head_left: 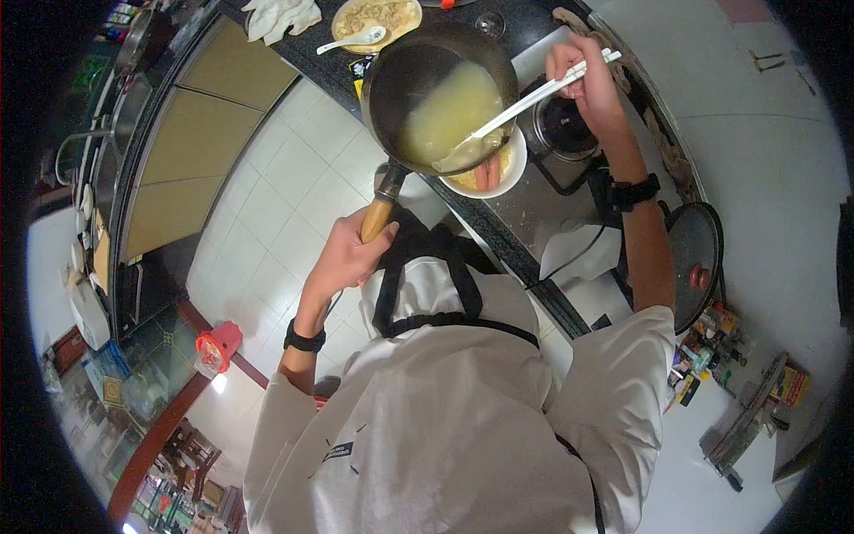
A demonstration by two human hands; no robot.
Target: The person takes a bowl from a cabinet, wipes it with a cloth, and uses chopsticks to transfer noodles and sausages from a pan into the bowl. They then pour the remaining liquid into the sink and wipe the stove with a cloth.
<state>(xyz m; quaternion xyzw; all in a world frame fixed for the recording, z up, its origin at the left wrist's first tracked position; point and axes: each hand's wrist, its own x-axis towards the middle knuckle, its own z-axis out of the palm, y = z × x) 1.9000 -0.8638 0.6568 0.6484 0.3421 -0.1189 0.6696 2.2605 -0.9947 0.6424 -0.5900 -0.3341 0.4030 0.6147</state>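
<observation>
My left hand [351, 252] is wrapped round the wooden handle [377, 216] of a dark wok [384, 89]. The wok is tilted, and cloudy yellowish broth [458, 100] lies toward its lower right side. In my right hand [576, 69] is a pair of white chopsticks [538, 96], their tips down in the broth near the rim, by a pale soft piece [463, 156]. Just below that rim stands a white bowl [516, 178], partly hidden by the wok. Reddish sausage pieces [487, 173] and something yellow show inside it.
A gas burner [565, 127] is right of the bowl, with a glass lid [694, 267] beyond my right forearm. Behind the wok are a plate of food [391, 12] with a white spoon [356, 39], and a white cloth [280, 18]. A red bin [219, 345] stands on the tiled floor.
</observation>
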